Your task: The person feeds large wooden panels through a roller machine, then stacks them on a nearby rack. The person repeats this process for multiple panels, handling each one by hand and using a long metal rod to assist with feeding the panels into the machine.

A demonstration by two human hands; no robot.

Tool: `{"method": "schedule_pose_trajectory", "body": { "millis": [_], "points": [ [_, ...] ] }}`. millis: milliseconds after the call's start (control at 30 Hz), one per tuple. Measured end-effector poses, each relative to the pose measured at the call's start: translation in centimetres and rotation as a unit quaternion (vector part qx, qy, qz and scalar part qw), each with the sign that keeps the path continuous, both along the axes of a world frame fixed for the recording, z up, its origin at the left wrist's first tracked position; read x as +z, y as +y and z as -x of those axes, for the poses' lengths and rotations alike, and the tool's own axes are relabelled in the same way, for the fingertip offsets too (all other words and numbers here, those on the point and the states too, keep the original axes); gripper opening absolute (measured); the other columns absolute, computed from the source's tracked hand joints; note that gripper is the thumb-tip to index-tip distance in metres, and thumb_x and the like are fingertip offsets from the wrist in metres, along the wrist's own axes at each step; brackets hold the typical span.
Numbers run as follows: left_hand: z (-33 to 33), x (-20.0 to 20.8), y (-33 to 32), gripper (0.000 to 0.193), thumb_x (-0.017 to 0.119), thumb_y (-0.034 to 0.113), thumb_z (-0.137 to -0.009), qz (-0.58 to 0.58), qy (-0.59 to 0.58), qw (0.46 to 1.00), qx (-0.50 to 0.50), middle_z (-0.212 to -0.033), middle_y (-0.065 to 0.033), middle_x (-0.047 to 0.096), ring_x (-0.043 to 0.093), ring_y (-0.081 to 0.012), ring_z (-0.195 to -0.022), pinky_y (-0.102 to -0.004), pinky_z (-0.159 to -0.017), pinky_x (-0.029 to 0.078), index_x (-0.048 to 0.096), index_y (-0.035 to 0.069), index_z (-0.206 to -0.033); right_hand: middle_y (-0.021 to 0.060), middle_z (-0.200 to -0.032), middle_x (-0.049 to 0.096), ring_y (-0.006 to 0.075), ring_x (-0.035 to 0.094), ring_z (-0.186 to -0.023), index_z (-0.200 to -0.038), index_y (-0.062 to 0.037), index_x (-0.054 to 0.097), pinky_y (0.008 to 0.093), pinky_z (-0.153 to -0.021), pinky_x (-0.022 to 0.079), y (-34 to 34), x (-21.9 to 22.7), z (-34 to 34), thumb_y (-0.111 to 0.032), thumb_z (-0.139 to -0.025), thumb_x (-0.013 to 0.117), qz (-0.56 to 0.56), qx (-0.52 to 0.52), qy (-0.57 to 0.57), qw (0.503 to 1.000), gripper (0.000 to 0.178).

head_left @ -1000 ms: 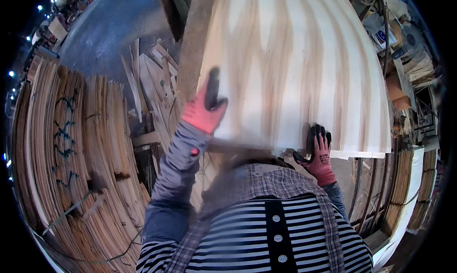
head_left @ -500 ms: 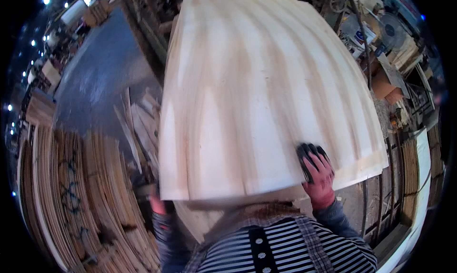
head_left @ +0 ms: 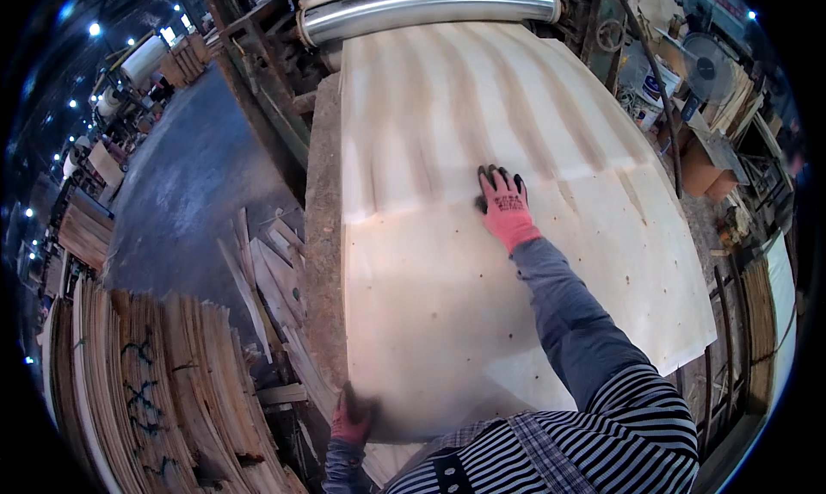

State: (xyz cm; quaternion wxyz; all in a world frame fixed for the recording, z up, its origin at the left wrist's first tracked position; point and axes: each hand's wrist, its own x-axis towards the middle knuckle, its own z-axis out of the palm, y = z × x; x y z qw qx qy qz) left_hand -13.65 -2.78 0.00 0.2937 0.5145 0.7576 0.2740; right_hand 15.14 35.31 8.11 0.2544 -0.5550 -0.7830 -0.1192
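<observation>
A brown-striped wood veneer sheet (head_left: 447, 107) lies at the far end of the work surface, its far edge at a shiny metal roller (head_left: 430, 10). Under its near edge is a paler veneer sheet (head_left: 430, 296) with small dark knots. My right hand (head_left: 508, 208), in a pink glove with black fingertips, rests open and flat at the striped sheet's near edge, fingers spread. At the pale sheet's near left corner is my left hand (head_left: 351, 418), gloved alike. Its fingers are smeared by motion, so its grip does not show.
Tall veneer stacks (head_left: 163, 391) stand at my left, beside loose wood strips (head_left: 262, 279). A rusty machine frame (head_left: 258, 98) rises left of the roller. On the right are a fan (head_left: 707, 64), a cardboard box (head_left: 701, 163) and a metal rack (head_left: 721, 322).
The striped sheet has slid away from me to the roller, uncovering the pale sheet. My right hand has moved forward with it; my left hand has shifted to the near left corner.
</observation>
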Motion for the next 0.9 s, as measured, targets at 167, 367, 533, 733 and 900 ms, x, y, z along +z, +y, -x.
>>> {"method": "schedule_pose_trajectory", "body": {
  "millis": [167,367,533,733,900],
  "points": [
    [0.0,2.8,-0.4,0.06,0.063,0.018,-0.067,-0.021,0.016,0.999,0.03,-0.12,-0.0215,0.04,0.038,-0.034,-0.111,-0.0377,-0.092,0.034,0.041,0.005,-0.121,0.0148,-0.12,0.042,0.0292,0.036,-0.113,-0.12,-0.0046,0.041,0.0435,-0.099,0.022,-11.0,2.8,-0.4,-0.031,-0.076,0.054,0.039,0.189,0.032,0.981,0.053],
    [-1.7,10.1,0.5,0.059,0.061,0.009,-0.072,-0.134,-0.086,0.986,-0.052,-0.128,-0.0193,0.033,0.035,-0.0277,-0.117,-0.0348,-0.095,0.03,0.035,0.002,-0.125,0.0196,-0.122,0.038,0.0349,0.034,-0.114,-0.122,-0.0041,0.039,0.0469,-0.1,0.018,-27.6,1.8,-8.7,-0.042,-0.069,0.059,0.224,0.192,0.008,0.955,0.068],
    [-4.4,16.2,1.2,0.051,0.051,0.006,-0.079,-0.113,-0.34,0.933,-0.001,-0.116,-0.0133,0.047,0.046,-0.0183,-0.104,-0.0271,-0.09,0.033,0.031,-0.004,-0.125,0.0201,-0.124,0.034,0.0399,0.029,-0.115,-0.119,-0.0046,0.042,0.0516,-0.099,0.017,-35.4,-2.6,-13.0,-0.049,-0.052,0.069,0.296,0.122,-0.121,0.94,0.086],
    [-4.3,15.3,1.6,0.043,0.038,0.022,-0.085,-0.266,-0.415,0.87,-0.025,-0.114,-0.0142,0.048,0.049,-0.0231,-0.1,-0.0315,-0.084,0.039,0.037,-0.003,-0.121,0.0177,-0.117,0.042,0.0407,0.035,-0.112,-0.11,-0.003,0.049,0.0518,-0.093,0.026,-34.8,-0.7,-13.5,-0.051,-0.057,0.064,0.158,0.106,0.012,0.982,0.072],
    [-3.0,8.3,-0.1,0.035,0.041,0.017,-0.085,-0.355,0.058,0.932,-0.053,-0.107,-0.0136,0.051,0.054,-0.0247,-0.092,-0.0327,-0.078,0.045,0.043,-0.003,-0.114,0.0175,-0.116,0.045,0.0415,0.038,-0.109,-0.106,-0.002,0.051,0.0518,-0.09,0.029,-34.9,0.2,-13.4,-0.058,-0.062,0.057,0.174,0.107,0.04,0.978,0.072]
  ]
}}
